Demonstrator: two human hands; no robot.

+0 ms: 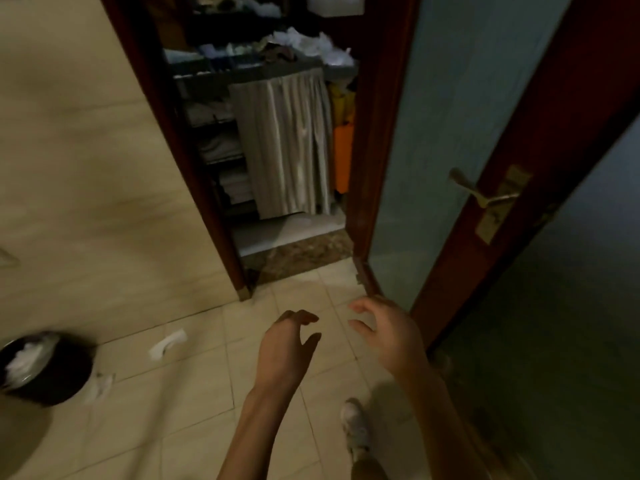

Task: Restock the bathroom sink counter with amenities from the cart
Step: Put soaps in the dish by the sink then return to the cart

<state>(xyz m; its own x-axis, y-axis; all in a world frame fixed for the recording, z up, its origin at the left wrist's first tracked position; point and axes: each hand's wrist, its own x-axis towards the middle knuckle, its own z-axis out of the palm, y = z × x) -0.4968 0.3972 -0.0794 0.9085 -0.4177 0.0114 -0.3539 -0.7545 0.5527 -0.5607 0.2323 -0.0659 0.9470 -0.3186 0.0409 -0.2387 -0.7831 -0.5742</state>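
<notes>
Both hands hang out in front over the tiled floor, holding nothing: the left hand and the right hand have loosely curled, relaxed fingers. The cart stands just beyond the doorway, its shelves half hidden by a grey curtain. A black bin sits at the left, with scraps of paper beside it.

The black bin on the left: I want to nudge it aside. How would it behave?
The black bin shows only crumpled white stuff inside, so it is probably light. On the smooth floor tiles it would likely slide; a high push might tip it.
</notes>
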